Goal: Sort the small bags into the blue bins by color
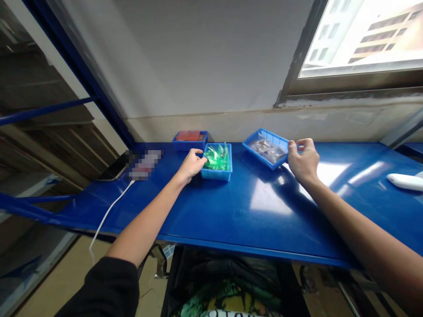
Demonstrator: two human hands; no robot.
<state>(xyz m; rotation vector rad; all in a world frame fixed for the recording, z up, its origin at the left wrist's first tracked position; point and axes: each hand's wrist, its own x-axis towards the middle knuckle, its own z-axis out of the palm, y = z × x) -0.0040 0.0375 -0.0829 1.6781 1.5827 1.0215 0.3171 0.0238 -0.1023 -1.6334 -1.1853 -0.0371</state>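
Note:
My left hand [191, 165] is closed with thumb and index finger at the left rim of a small blue plastic bin [216, 175]. Green plastic bags [218, 158] fill that bin, some poking above its rim. Further right, my right hand [303, 159] grips the right end of another blue bin [259, 157], which sits at an angle. Inside it lie clear bags [269, 150] with greyish contents too small to make out. Whether this bin's far end is lifted off the table, I cannot tell.
A third blue bin [188, 144] with reddish-orange packets [189, 135] stands behind, near the wall. A dark phone-like device [114, 169], a blurred-out item and a white cable [110, 207] are at the left of the blue table [214, 220]. A white object [406, 181] lies far right.

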